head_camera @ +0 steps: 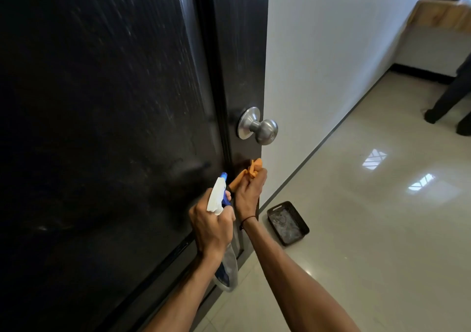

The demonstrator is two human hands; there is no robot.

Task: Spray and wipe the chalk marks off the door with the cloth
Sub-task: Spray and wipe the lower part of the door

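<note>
A dark, nearly black door (107, 117) fills the left of the view, with faint pale streaks across its panel. A silver round knob (265, 130) sticks out near its right edge. My left hand (211, 227) grips a white spray bottle (218, 196) with a blue nozzle and trigger, the nozzle pointing up at the door. My right hand (248, 194) holds a bunched orange cloth (251, 170) against the door's right stile, just below the knob. The bottle's lower body hangs under my left wrist.
A white wall (331, 64) stands right of the door. A dark basket (288, 223) lies on the glossy tiled floor (369, 229) by the wall's base. At the far right are a person's dark legs (448, 97) and a wooden shelf (438, 15).
</note>
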